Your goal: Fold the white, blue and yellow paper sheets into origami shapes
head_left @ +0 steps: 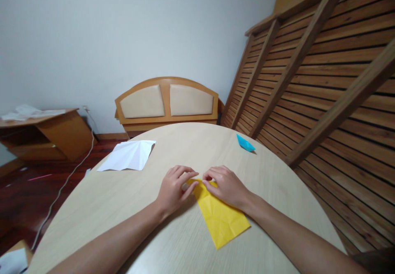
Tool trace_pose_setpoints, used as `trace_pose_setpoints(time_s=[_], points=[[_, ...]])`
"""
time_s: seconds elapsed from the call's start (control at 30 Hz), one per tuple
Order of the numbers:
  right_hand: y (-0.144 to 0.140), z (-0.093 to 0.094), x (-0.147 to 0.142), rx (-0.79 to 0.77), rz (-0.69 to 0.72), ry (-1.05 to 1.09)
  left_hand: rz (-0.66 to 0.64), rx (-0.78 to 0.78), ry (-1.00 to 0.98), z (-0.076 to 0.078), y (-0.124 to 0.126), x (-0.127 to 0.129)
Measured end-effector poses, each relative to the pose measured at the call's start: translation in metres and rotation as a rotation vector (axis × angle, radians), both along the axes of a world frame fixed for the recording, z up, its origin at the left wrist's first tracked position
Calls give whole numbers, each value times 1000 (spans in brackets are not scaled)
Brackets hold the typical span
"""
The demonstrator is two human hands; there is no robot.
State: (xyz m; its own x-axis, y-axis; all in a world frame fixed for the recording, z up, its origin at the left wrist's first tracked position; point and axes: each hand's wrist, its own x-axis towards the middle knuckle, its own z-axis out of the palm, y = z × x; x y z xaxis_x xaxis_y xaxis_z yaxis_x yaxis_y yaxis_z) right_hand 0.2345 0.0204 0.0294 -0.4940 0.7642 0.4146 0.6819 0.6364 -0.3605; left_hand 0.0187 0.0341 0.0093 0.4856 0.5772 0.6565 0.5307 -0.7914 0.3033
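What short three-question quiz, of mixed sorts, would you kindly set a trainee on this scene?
1. Multiple choice: which thing does the right hand touch?
A) blue paper
B) yellow paper
C) wooden slats
2. True or false: the white sheet lies on the floor.
3. Count: how many cream panels are set in the headboard?

Key: 1. B. 2. False; it lies on the table. 3. Two.

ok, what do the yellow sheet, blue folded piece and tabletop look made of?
Yellow sheet: likely matte paper; crease lines show.
Blue folded piece: probably paper, finish unclear; sharp folded edges, small in view.
Tabletop: pale wood grain, soft sheen; wood or laminate, can't tell.
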Motion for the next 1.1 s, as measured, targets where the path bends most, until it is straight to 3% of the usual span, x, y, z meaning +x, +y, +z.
trace_pose_setpoints(time_s=[0.13,0.4,0.83,1.1], points=[[-4,1,-4,20,30,-12,-24,40,117,-2,-4,3],[-1,4,4,-2,-4,24,31,32,106,-2,-1,0],[6,11,27,-190,-29,207,152,-3,61,5,0,-9],[6,10,28,-316,-25,333,236,130,85,12,12,-21]])
